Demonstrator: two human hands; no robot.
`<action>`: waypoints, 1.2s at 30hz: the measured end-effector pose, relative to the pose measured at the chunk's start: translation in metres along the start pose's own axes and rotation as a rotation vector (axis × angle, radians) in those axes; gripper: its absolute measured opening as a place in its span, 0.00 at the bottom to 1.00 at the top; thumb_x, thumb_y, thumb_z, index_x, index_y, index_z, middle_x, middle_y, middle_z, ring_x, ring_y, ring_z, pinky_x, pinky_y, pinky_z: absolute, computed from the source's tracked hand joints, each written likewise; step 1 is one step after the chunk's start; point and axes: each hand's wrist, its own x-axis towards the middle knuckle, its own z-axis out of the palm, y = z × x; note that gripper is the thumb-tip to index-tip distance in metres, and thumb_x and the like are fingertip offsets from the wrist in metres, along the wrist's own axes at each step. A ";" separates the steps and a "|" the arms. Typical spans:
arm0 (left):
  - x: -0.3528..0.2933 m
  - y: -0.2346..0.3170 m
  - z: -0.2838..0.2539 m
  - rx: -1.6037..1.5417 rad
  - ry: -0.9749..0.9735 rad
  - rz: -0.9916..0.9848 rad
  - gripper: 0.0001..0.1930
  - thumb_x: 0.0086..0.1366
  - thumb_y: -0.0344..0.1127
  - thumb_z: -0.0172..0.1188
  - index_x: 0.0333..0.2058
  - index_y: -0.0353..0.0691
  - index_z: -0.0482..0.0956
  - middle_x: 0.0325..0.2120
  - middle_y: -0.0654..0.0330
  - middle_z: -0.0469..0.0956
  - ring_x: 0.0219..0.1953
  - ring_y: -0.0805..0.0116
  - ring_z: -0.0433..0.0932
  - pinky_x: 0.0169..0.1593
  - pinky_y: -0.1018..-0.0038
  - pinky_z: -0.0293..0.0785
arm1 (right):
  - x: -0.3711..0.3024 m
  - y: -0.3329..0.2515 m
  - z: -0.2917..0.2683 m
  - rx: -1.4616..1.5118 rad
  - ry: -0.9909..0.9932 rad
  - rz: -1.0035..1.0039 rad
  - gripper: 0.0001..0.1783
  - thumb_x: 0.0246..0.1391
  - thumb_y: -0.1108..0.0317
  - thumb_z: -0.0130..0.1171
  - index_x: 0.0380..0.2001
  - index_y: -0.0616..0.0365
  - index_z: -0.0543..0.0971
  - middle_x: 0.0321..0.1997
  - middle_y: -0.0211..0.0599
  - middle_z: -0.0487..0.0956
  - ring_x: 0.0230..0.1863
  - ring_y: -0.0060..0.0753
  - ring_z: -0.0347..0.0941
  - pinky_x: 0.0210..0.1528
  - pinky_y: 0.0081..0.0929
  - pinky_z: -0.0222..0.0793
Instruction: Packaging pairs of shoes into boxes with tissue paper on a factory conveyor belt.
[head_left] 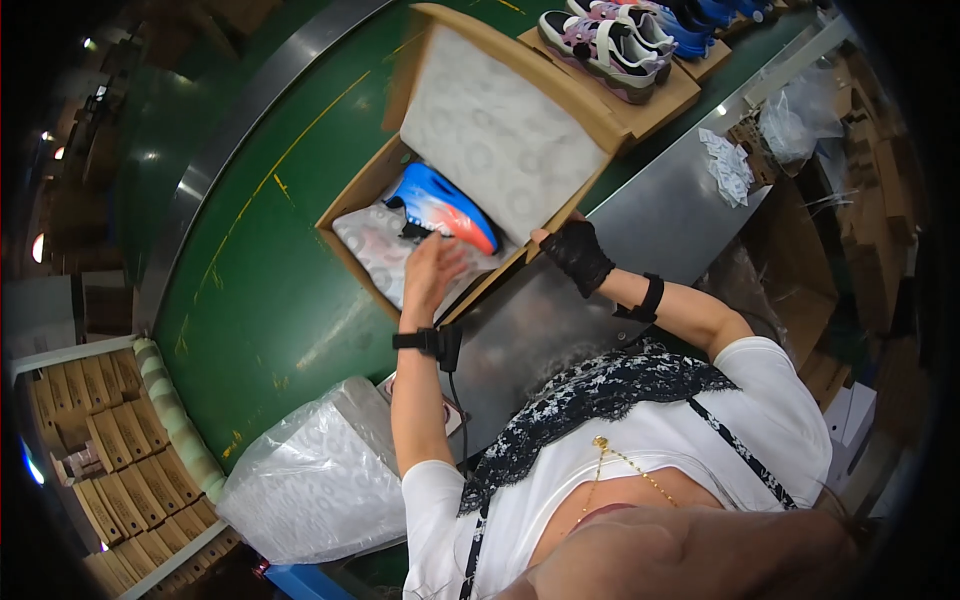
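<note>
An open cardboard shoe box (pixel 367 183) sits on the green surface, its lid raised at the far right side. Patterned white tissue paper (pixel 480 125) covers the inside of the lid and also lines the box. Inside lies a blue, white and orange sports shoe (pixel 437 200) on its side. My bare left hand (pixel 432 272) reaches over the box's near side, fingers spread next to the shoe and tissue; whether they touch the shoe is unclear. In a black fingerless glove, my right hand (pixel 575 257) grips the box's near right edge, its fingertips partly hidden.
Other boxes bear pink-and-white shoes (pixel 612 45) and blue shoes (pixel 690 30) at the far right. A steel ledge (pixel 660 200) carries crumpled white paper slips (pixel 727 167). Wrapped tissue sheets (pixel 315 480) lie near left, beside a rack of stacked cartons (pixel 125 440).
</note>
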 end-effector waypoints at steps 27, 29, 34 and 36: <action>-0.111 0.048 -0.016 -0.522 0.010 0.171 0.29 0.51 0.61 0.42 0.48 0.50 0.65 0.44 0.62 0.67 0.45 0.61 0.65 0.43 0.57 0.62 | 0.044 -0.108 0.000 -0.400 0.316 -1.257 0.29 0.35 0.65 0.58 0.46 0.52 0.67 0.48 0.41 0.68 0.48 0.41 0.63 0.47 0.35 0.59; -0.138 0.060 -0.023 -0.554 0.031 0.228 0.29 0.51 0.60 0.42 0.48 0.50 0.65 0.44 0.62 0.66 0.46 0.61 0.65 0.43 0.57 0.63 | 0.049 -0.064 -0.004 -0.679 0.137 -1.144 0.29 0.40 0.59 0.57 0.48 0.53 0.64 0.52 0.45 0.63 0.52 0.44 0.61 0.51 0.40 0.56; -0.223 0.063 -0.058 -0.601 0.263 0.467 0.30 0.51 0.62 0.41 0.48 0.50 0.64 0.44 0.61 0.66 0.46 0.61 0.65 0.42 0.59 0.64 | 0.040 0.032 0.005 -1.176 -0.495 -0.662 0.37 0.41 0.52 0.56 0.54 0.52 0.58 0.57 0.47 0.56 0.57 0.49 0.54 0.55 0.46 0.50; -0.262 0.053 -0.069 -0.625 0.312 0.554 0.31 0.50 0.62 0.41 0.49 0.50 0.63 0.44 0.61 0.64 0.46 0.62 0.64 0.41 0.60 0.64 | 0.022 0.039 0.014 -1.368 -0.622 -0.588 0.42 0.37 0.51 0.59 0.56 0.51 0.55 0.58 0.46 0.55 0.60 0.48 0.49 0.54 0.54 0.49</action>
